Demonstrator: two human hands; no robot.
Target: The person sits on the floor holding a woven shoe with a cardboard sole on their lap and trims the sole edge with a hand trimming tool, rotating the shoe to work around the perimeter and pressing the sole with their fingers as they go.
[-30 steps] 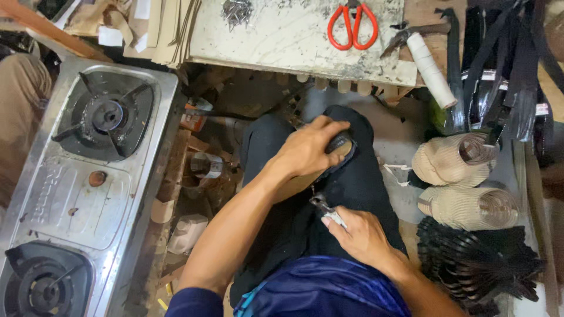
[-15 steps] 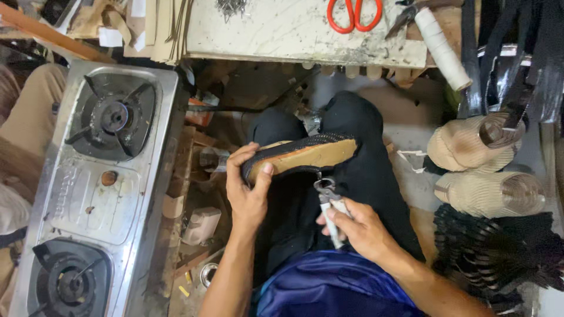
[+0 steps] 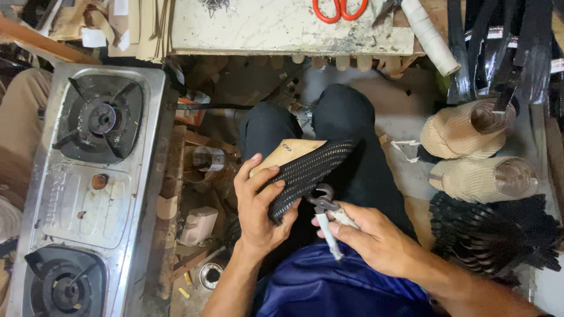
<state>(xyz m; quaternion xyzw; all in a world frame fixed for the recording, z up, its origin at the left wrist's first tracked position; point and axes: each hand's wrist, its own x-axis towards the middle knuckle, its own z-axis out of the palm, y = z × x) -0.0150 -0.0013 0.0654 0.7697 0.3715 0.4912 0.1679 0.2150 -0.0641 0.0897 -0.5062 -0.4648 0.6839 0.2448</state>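
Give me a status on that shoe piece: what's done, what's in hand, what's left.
Done: a black woven upper already lies over the tan sole. In hand: the left hand grips the piece on the lap, while the right hand holds pincers at its edge. Left: part of the tan sole is not yet covered.

Ahead of our hands (image 3: 258, 205) we see the pale, scuffed workbench (image 3: 276, 29) carrying red-handled scissors (image 3: 339, 8) and a white roll (image 3: 429, 35), while to their left a two-burner stove (image 3: 88, 188) sits on the floor.
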